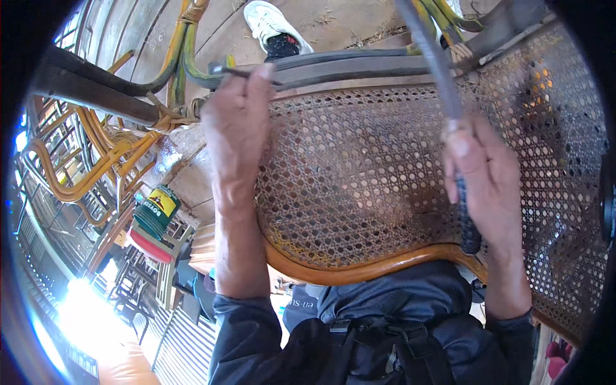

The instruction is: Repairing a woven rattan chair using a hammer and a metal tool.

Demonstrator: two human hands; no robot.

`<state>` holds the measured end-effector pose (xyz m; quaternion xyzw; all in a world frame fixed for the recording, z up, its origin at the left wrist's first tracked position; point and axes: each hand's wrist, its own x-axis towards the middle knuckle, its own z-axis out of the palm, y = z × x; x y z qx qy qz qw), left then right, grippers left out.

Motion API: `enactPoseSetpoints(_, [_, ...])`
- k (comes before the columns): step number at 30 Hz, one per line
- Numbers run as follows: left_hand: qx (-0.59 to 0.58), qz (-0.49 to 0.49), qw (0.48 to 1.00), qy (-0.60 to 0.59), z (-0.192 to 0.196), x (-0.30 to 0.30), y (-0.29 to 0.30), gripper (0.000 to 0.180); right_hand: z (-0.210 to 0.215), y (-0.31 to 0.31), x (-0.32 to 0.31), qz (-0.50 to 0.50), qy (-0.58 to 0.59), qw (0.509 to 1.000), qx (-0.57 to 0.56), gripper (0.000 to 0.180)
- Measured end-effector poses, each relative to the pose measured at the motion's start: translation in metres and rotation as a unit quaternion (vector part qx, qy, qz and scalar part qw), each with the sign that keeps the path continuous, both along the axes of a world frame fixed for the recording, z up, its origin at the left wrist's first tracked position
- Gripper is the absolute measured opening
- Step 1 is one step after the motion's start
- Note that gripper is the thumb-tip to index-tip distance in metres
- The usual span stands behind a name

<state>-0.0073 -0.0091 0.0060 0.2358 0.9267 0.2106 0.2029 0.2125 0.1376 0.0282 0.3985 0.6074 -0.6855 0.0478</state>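
My left hand [239, 122] is closed, pinching a thin dark rod [239, 72] between thumb and fingers at the far left corner of a woven cane panel [346, 173]. The rod's exact kind is unclear. My right hand [481, 160] is wrapped round the black textured grip [469, 221] of a tool with a long steel shaft [433, 58]. Its far end runs out of the picture at the top, and it is blurred by motion. The panel has a curved, orange-brown rim [346, 274] resting near my lap, and dark flat rails [359, 70] along its far edge.
A second cane panel [558, 122] rises on the right. Bent rattan pieces [106, 170] stand at the left, near a green can with a yellow label [157, 208] and a red-seated stool [151, 245]. A white shoe [269, 25] is on the plank floor beyond the rails.
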Motion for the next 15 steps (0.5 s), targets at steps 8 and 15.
enactPoseSetpoints(8, [-0.055,0.007,0.998,-0.038,0.002,-0.002,-0.003,0.028,-0.02,0.006,0.012,-0.085,-0.029,0.995,-0.042,0.026])
enactPoseSetpoints(15, [-0.095,-0.019,0.995,-0.028,0.002,0.001,-0.002,0.03,-0.024,-0.003,0.009,-0.024,-0.021,0.999,-0.016,0.027])
